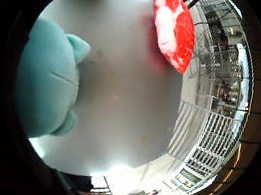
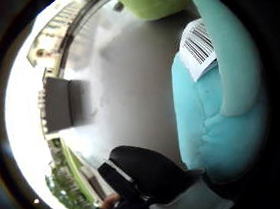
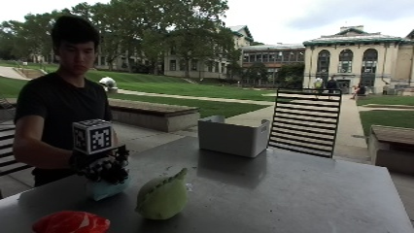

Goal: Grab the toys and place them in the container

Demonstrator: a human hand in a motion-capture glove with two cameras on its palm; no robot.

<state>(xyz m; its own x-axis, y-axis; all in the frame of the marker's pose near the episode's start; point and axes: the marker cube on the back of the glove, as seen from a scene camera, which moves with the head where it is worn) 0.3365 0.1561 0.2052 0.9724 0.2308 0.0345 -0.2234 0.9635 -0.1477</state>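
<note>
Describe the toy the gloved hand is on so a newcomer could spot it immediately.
On the grey table, look at the end nearest the person, under the gloved right hand. The light blue plush toy sits there beneath the fingers. Its neighbours are a green plush and a red-and-white toy; only this one is pale blue.

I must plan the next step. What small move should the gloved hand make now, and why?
Probably lift the blue toy off the table. The gloved hand sits on it and it fills both palm views, while the container stands farther along the table.
</note>
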